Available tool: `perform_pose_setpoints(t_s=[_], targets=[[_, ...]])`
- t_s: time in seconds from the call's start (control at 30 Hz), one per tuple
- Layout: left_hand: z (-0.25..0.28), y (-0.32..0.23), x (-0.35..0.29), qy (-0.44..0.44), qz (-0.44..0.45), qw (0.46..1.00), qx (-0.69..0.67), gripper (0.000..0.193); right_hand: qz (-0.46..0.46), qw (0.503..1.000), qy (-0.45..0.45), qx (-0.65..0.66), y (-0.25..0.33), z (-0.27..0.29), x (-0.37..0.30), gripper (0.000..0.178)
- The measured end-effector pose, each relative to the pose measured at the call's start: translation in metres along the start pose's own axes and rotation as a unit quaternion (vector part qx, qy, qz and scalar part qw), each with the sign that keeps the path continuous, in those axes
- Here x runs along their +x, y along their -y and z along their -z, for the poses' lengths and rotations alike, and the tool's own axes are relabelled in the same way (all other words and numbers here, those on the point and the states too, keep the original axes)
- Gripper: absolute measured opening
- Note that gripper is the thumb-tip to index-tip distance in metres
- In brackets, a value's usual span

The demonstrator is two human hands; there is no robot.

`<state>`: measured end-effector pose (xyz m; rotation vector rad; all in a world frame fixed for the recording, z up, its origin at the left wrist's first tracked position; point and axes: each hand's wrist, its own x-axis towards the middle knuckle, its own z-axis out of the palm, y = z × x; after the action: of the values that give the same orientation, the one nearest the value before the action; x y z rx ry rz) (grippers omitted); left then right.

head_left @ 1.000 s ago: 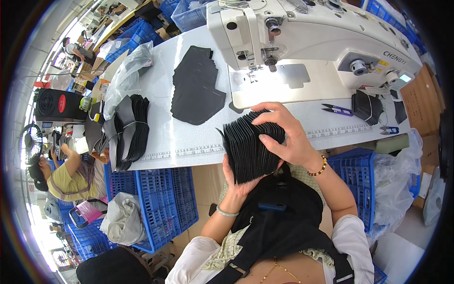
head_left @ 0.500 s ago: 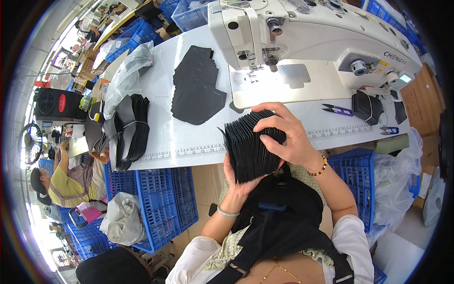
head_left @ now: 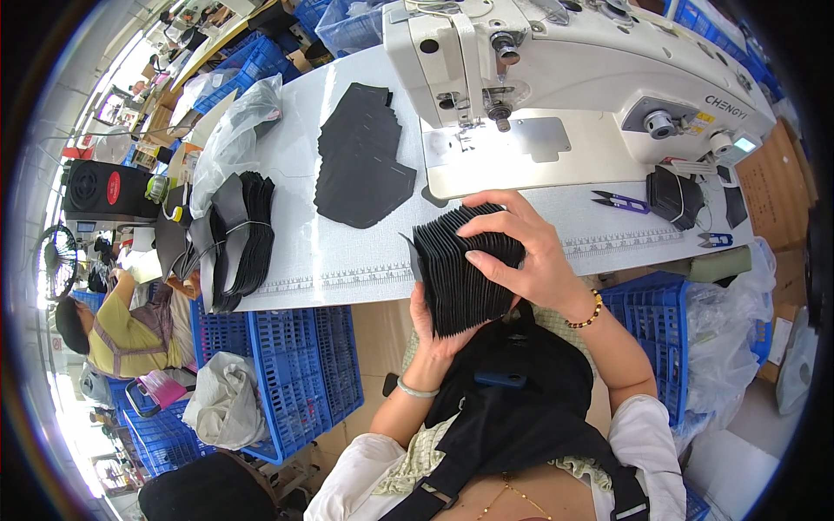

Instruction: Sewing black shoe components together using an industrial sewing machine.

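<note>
A thick stack of black fabric pieces (head_left: 465,282) is held up before my chest, at the table's near edge. My left hand (head_left: 439,334) grips the stack from below and from its left side; most of its fingers are hidden behind the pieces. Over the top and right side curls my right hand (head_left: 526,247), its thumb and fingertips resting on the edges of the pieces. One piece at the left end of the stack stands slightly apart from the others. Beyond the stack, overlapping flat black pieces (head_left: 360,165) lie on the table.
A white sewing machine (head_left: 573,65) stands at the back right. Purple thread snips (head_left: 621,201) and a tied black bundle (head_left: 673,198) lie to the right. At the left are tied black bundles (head_left: 239,239) and a plastic bag (head_left: 230,143). Blue crates (head_left: 300,373) stand below the table; a co-worker (head_left: 130,330) sits far left.
My right thumb and index finger have shifted slightly left and up along the stack's edges. The stack stays nearly in place. The co-worker at far left has changed posture.
</note>
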<state>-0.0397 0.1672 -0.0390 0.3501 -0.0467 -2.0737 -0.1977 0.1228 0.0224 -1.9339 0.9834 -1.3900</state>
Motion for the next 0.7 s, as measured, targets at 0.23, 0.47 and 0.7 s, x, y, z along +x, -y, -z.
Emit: perform_pose_setpoints(t_s=[0.23, 0.47, 0.7], targets=[[-0.004, 0.003, 0.001, 0.004, 0.008, 1.0, -0.028, 0.091, 0.013, 0.999, 0.048, -0.001, 0.001, 0.007, 0.003, 0.019], [-0.004, 0.003, 0.001, 0.014, 0.009, 0.999, -0.033, 0.088, -0.031, 0.996, 0.082, 0.009, 0.007, 0.014, 0.003, 0.016], [0.005, -0.008, -0.009, -0.045, -0.021, 0.998, 0.049, 0.071, -0.012, 0.979, 0.14, -0.144, 0.016, 0.029, 0.009, 0.014]])
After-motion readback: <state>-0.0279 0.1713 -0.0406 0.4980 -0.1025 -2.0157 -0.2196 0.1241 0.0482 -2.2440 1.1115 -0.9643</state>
